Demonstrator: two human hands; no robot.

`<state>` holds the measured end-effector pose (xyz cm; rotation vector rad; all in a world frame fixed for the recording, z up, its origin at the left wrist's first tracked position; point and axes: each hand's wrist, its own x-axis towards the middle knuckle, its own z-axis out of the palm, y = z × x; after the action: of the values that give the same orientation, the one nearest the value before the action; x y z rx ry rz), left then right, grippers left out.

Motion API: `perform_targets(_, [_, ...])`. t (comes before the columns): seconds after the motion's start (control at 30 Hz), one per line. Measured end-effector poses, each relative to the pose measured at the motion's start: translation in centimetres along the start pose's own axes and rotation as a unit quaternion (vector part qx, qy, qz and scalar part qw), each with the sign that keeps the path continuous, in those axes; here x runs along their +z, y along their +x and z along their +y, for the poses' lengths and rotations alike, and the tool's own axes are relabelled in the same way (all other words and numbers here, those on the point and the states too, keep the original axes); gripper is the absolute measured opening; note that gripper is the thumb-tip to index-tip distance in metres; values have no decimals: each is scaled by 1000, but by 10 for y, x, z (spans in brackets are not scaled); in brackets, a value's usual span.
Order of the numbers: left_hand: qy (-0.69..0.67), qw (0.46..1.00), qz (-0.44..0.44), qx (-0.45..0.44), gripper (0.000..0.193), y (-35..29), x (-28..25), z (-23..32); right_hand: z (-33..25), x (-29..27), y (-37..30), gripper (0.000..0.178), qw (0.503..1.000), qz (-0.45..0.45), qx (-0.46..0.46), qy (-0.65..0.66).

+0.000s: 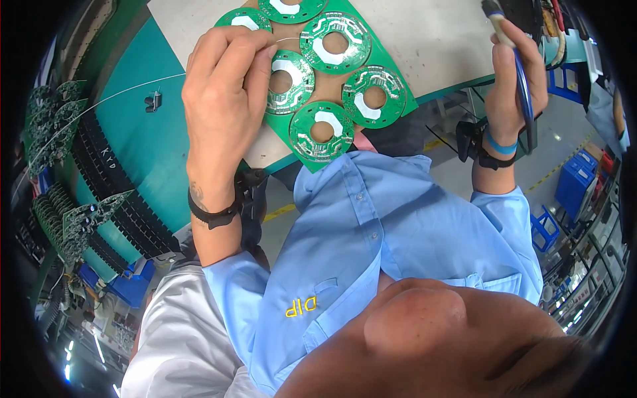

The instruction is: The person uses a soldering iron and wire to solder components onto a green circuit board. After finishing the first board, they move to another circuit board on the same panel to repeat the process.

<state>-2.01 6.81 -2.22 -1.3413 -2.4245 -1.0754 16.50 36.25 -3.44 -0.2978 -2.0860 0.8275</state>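
Note:
A panel of round green circuit boards with ring-shaped openings and white patches lies on the worktop in front of me. Over its left side is my left hand, closed in a pinch on a thin solder wire. The wire's short end sticks out past my fingertips above the boards, and its long run trails off to the left. My right hand is raised at the right, away from the panel. Its fingers wrap round a soldering iron with a pale collar and a blue cord or handle part.
A small black component lies on the teal surface at the left. Black slotted racks and stacked green circuit boards stand farther left. Someone in white clothing is close by my left side. Blue bins stand on the floor at right.

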Motion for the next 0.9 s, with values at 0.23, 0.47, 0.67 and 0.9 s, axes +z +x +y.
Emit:
perform_targets(0.23, [-4,1000,-9,-12,18,-3,-1,5,-35,9,-2,22,949,-211,-30,233])
perform_targets(0.47, [58,997,-34,34,21,-2,-5,5,-41,23,-6,19,939,-261,-11,224])
perform_targets(0.67, [42,998,-17,45,21,-3,-1,1,-42,26,-4,19,939,-271,-16,212])
perform_targets(0.9, [25,998,-28,44,22,-2,-1,2,-43,25,-5,19,937,-281,-7,206])
